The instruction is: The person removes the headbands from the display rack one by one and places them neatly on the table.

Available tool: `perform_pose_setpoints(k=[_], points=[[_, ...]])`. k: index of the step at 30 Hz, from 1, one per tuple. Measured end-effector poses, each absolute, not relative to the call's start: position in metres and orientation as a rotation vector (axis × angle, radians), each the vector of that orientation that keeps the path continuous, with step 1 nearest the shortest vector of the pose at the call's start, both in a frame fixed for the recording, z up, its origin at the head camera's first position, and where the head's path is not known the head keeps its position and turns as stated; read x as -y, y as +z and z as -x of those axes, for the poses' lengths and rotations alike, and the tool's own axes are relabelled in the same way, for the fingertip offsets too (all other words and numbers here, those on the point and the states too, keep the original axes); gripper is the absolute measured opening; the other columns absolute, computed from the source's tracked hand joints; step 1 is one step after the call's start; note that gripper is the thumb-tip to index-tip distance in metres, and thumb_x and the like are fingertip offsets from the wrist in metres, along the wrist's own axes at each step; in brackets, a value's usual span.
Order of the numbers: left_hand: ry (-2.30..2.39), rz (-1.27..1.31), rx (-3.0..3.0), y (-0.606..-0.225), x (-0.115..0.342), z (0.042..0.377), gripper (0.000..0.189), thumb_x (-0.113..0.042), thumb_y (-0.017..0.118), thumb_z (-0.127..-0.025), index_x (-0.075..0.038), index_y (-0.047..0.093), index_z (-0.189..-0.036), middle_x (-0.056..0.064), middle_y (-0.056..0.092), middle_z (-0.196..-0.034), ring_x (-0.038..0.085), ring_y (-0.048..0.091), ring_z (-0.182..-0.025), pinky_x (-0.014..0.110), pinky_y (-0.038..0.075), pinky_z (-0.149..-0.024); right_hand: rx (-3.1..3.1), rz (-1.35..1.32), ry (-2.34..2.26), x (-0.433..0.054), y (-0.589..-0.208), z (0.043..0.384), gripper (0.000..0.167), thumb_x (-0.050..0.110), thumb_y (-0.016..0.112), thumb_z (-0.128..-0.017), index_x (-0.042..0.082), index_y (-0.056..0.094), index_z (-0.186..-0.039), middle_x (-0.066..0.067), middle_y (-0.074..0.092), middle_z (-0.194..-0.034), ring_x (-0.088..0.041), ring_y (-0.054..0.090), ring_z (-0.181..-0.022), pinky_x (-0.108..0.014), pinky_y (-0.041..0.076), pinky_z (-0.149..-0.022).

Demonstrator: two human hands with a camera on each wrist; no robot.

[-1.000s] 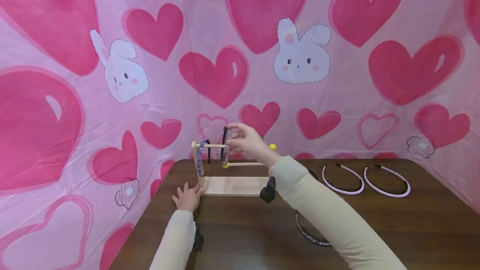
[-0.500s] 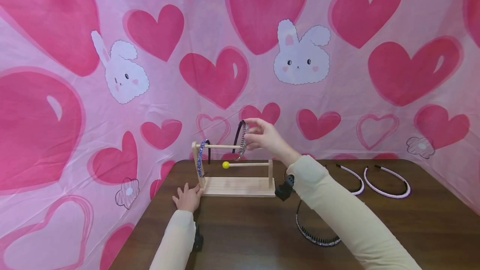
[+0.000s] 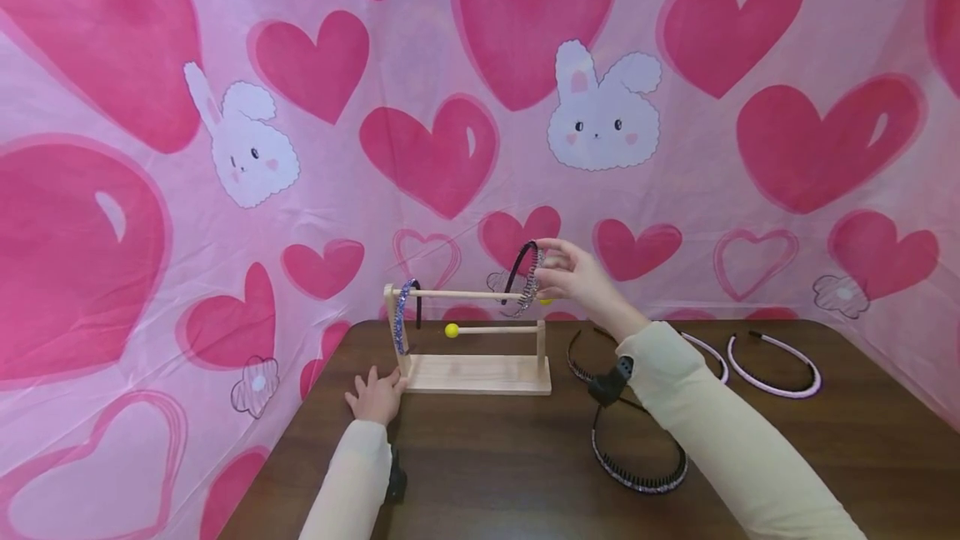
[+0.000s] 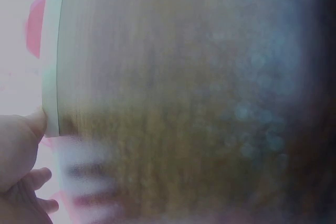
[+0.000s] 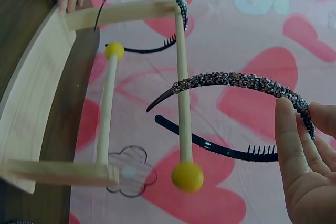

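My right hand (image 3: pixel 581 277) pinches a black toothed headband covered in silvery glitter (image 5: pixel 236 80) between thumb and fingers. Its two arms straddle the upper rod (image 5: pixel 184 108) of a wooden headband stand (image 3: pixel 472 375), close to that rod's yellow ball end (image 5: pixel 187 177). Near the left post a blue glitter headband (image 3: pixel 401 319) hangs over the same rod. My left hand (image 3: pixel 375 397) rests at the left end of the stand's base with fingers spread; in the left wrist view its thumb (image 4: pixel 37 124) touches the pale wooden edge.
A lower rod (image 3: pixel 498 330) with a yellow ball points left from the short right post. On the brown table (image 3: pixel 480 465), right of the stand, lie dark glitter headbands (image 3: pixel 645 486) and pale pink headbands (image 3: pixel 795 390). A pink heart-patterned cloth (image 3: pixel 517 173) hangs behind.
My right hand has moved right with the silvery headband, along the upper rod from near its middle toward the ball end. The left hand and the stand have kept their place.
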State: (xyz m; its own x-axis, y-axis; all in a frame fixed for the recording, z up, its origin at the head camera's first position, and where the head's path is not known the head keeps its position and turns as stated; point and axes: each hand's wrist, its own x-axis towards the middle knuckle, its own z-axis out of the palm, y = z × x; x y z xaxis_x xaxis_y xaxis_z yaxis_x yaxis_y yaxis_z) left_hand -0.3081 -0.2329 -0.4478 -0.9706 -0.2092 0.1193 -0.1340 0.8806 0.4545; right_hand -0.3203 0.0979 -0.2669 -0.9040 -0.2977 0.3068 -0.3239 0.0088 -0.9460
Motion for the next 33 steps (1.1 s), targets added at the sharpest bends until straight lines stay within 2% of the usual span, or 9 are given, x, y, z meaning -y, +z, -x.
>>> perform_pose_setpoints(k=[3, 7, 14, 22, 29, 33], points=[[-0.670, -0.259, 2.886, -0.447, 0.232, 0.307, 0.041, -0.028, 0.050, -0.094, -0.007, 0.053, -0.129, 0.033, 0.028, -0.138, 0.057, 0.015, -0.125, 0.070, 0.008, -0.095, 2.202, -0.666, 2.099, -0.109, -0.268, 0.319, 0.054, 0.003, 0.058, -0.089, 0.004, 0.036, -0.138, -0.022, 0.053, -0.104, -0.020, 0.063, -0.079, -0.049, 0.049, -0.078], [-0.662, -0.256, 2.887, -0.446, 0.231, 0.307, 0.041, -0.029, 0.050, -0.094, -0.006, 0.053, -0.129, 0.033, 0.029, -0.137, 0.057, 0.015, -0.125, 0.070, 0.010, -0.095, 2.196, -0.653, 2.087, -0.122, -0.269, 0.318, 0.055, 0.003, 0.058, -0.090, 0.003, 0.034, -0.139, -0.026, 0.051, -0.109, -0.018, 0.063, -0.079, -0.043, 0.051, -0.076], [-0.683, -0.262, 2.877, -0.447, 0.231, 0.307, 0.041, -0.028, 0.050, -0.094, -0.006, 0.052, -0.129, 0.033, 0.028, -0.138, 0.056, 0.014, -0.126, 0.070, 0.007, -0.096, 2.169, -0.673, 2.057, -0.145, -0.273, 0.315, 0.056, 0.004, 0.058, -0.090, 0.000, 0.032, -0.139, -0.015, 0.056, -0.103, -0.019, 0.063, -0.084, -0.037, 0.052, -0.074], [-0.692, -0.264, 2.875, -0.450, 0.232, 0.308, 0.041, -0.028, 0.050, -0.094, -0.006, 0.053, -0.129, 0.033, 0.028, -0.138, 0.056, 0.014, -0.126, 0.070, 0.007, -0.095, 2.145, -0.650, 2.049, -0.169, -0.278, 0.310, 0.057, 0.004, 0.058, -0.089, -0.002, 0.030, -0.138, -0.021, 0.054, -0.104, -0.018, 0.063, -0.079, -0.037, 0.052, -0.074], [-0.696, -0.279, 2.888, -0.453, 0.234, 0.313, 0.043, -0.029, 0.048, -0.094, -0.006, 0.051, -0.130, 0.032, 0.026, -0.139, 0.056, 0.012, -0.127, 0.070, 0.005, -0.096, 2.078, -0.667, 2.093, -0.192, -0.286, 0.302, 0.057, 0.004, 0.058, -0.089, -0.005, 0.028, -0.136, -0.009, 0.058, -0.094, -0.016, 0.064, -0.075, -0.032, 0.053, -0.071], [-0.694, -0.279, 2.889, -0.453, 0.234, 0.313, 0.043, -0.030, 0.048, -0.095, -0.006, 0.051, -0.130, 0.032, 0.026, -0.139, 0.056, 0.012, -0.127, 0.070, 0.006, -0.096, 2.045, -0.683, 2.108, -0.204, -0.291, 0.299, 0.052, 0.001, 0.057, -0.090, -0.005, 0.030, -0.134, -0.007, 0.058, -0.091, -0.015, 0.064, -0.075, -0.032, 0.053, -0.069]])
